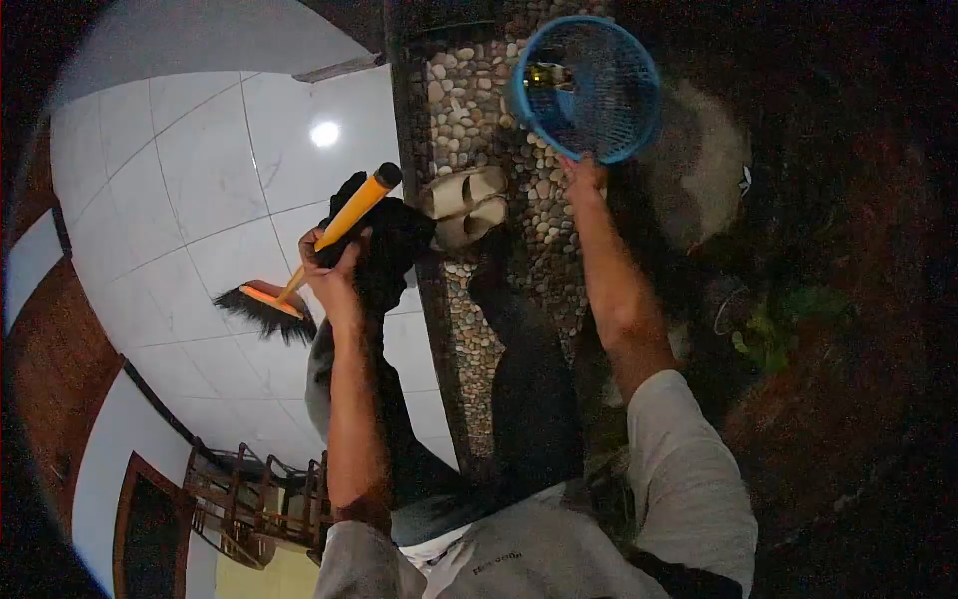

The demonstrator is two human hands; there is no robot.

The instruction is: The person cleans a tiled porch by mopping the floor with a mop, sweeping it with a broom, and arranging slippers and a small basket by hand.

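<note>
My left hand (334,275) is closed around the yellow-orange handle of a broom (351,215). Its black bristles hang over the white tiles at the left, below an orange head. Black, cloth-like material (401,245) bunches up beside that hand; whether I hold it too, I cannot tell. With my right arm stretched out, my right hand (584,178) grips the rim of a blue plastic basket (649,120). The basket is tipped so that its inside shows, with a small shiny yellowish thing (544,76) in it. The fingertips on the rim are partly hidden.
A pair of beige sandals (467,205) sits on the pebbled strip (459,309) along the raised edge of the tiled floor (200,180). Wooden furniture (249,494) stands at lower left. Dark ground with a pale slab (699,165) and green plants (768,344) lies at right.
</note>
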